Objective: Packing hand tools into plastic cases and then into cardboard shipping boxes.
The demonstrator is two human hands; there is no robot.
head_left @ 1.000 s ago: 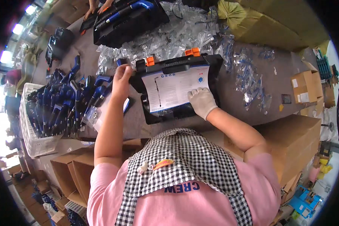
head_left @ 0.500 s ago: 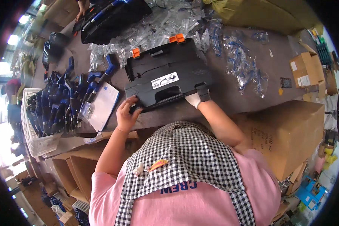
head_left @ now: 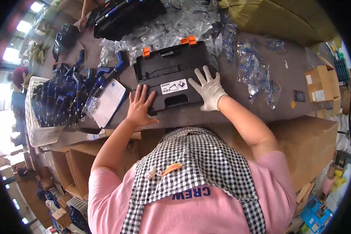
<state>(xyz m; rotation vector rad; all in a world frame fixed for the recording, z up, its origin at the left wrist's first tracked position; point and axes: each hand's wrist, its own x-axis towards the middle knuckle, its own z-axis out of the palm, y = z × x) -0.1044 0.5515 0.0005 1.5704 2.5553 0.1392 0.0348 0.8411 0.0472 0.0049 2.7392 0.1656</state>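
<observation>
While the black case (head_left: 174, 78) lies close to the middle of the tabletop's (head_left: 296, 76) near edge, both hands are positioned at its near half. Left hand (head_left: 139, 107): bare, fingers spread, at the case's near left corner. Right hand (head_left: 210, 90): gloved, fingers spread, over the case's right side. Firm contact cannot be confirmed for either hand.

Caution: two orange latches (head_left: 188, 40) project from the case's far edge and appear unfastened; lifting the case in that condition could let it swing apart. Uneven pressure could skew it, and a finger at its left side could be pinched. A strong pull could tip it over the tabletop's near edge. The white sheet (head_left: 110, 102), left of the case at that edge, could be swept off by the left forearm.

Containers: the contents of the black case cannot be seen. White basket (head_left: 46, 137), at the tabletop's left end: packed with blue-and-black tools (head_left: 58, 97), liable to slip out. Clear bags (head_left: 257, 74), toward the right: blue parts inside. Cardboard box (head_left: 319, 84), near the right edge: contents hidden.
</observation>
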